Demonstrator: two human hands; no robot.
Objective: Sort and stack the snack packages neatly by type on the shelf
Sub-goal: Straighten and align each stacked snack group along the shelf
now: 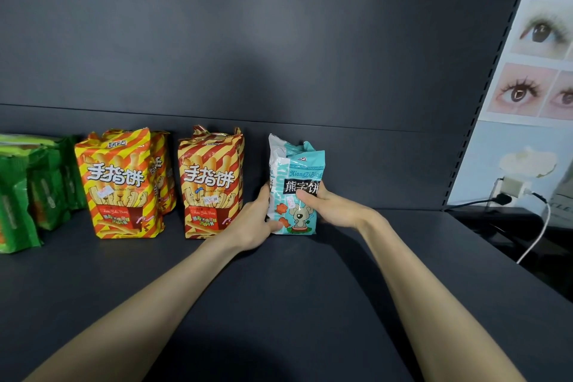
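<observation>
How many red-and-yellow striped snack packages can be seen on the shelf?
4: a left front package, a second package behind it, a right front package, and a fourth package behind that, only its edge showing. More may be hidden.

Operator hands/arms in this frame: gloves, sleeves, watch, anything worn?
Nothing worn shows. Left hand and right hand are ungloved, no rings on the fingers in view. Left forearm and right forearm run uncovered to the frame's lower edge: no sleeve, cuff, watch, band or marker.
</observation>
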